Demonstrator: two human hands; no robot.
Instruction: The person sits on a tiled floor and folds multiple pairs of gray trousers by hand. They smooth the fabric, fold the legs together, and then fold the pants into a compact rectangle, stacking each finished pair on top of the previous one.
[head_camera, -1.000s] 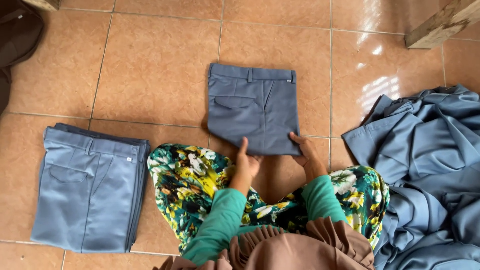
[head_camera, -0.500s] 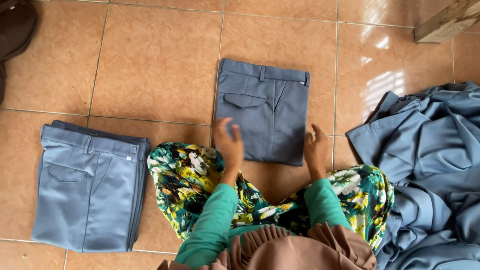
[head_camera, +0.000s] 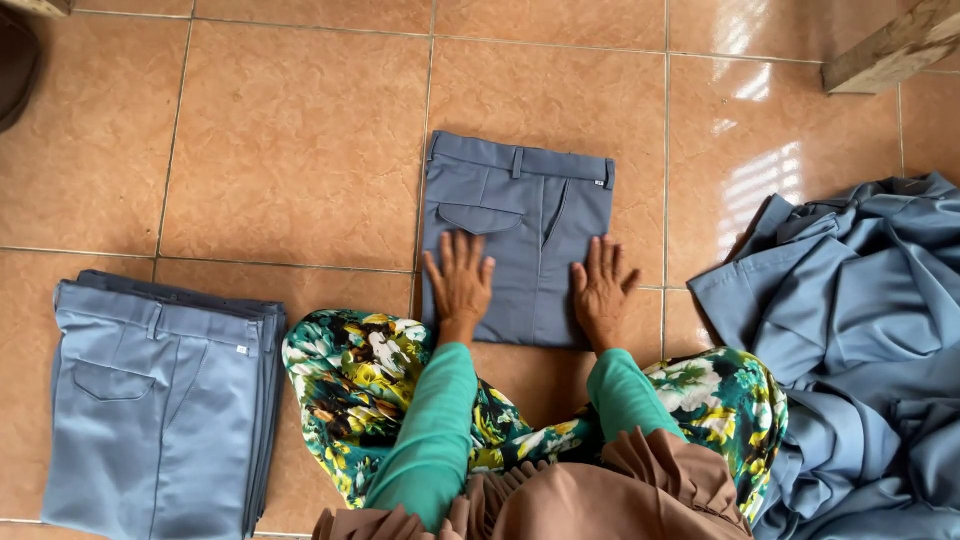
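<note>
Head view showed me a folded pair of grey-blue trousers (head_camera: 517, 245) lying flat on the tiled floor (head_camera: 300, 140), waistband away from the person. I found the left hand (head_camera: 460, 283) pressed palm-down on the near left part of the trousers, fingers spread, its grip released and clasping nothing. The right hand (head_camera: 602, 290) lay flat on the near right part, likewise released. A small pale label tab (head_camera: 601, 183) sat at the right end of the waistband. To the left, well apart, a stack of folded trousers (head_camera: 160, 400) carried a similar white tab. A loose heap of blue cloth (head_camera: 860, 340) lay to the right, near the trousers' right edge. Bare tiles remained beyond the waistband. A wooden beam (head_camera: 890, 50) crossed the upper right corner.
</note>
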